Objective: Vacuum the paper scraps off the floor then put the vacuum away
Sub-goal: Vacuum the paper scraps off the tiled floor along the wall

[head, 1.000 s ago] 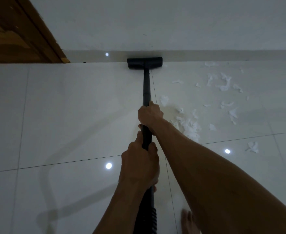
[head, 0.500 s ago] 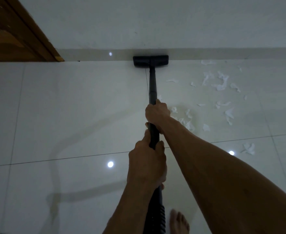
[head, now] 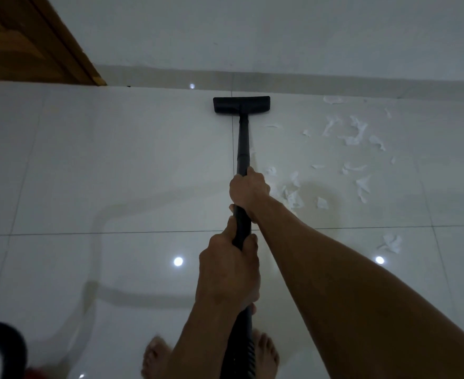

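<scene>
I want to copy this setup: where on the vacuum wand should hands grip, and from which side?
Grip the vacuum wand on its smooth straight tube: right hand higher, left hand below, both wrapping from above, since it slopes away toward the floor head.

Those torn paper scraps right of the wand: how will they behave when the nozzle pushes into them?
Probably very light: the paper scraps are thin, curled, torn pieces, so the floor nozzle may scatter some rather than catch them. The glossy tile floor looks slick, so they likely slide. They look limp, apt to crumple, not resist.
</scene>
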